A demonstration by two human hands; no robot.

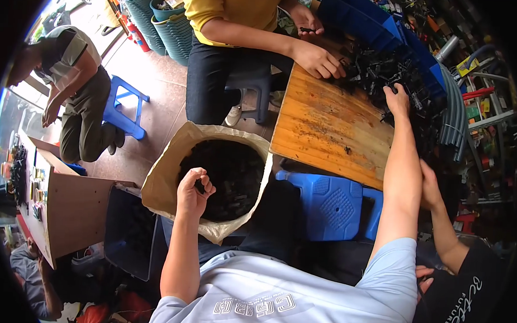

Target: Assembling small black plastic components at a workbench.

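My left hand (194, 193) is raised over the near left part of an open cream sack (166, 168). Its fingers are curled in, with a dark spot showing between them that I cannot make out. Inside the sack lie many small black parts (235, 180). My right arm stretches across the wooden table (322, 121) to a heap of small black plastic parts (407, 73) at its far right. There my right hand (397, 102) has its fingertips bent onto a small black part at the heap's near edge.
Across the table, a person in a yellow top (232, 12) handles black parts from the heap. Someone in black sits close on my right, an arm (446, 236) beside mine. A blue stool (334, 207) stands under the table's near edge. Blue bins (360, 17) back the heap.
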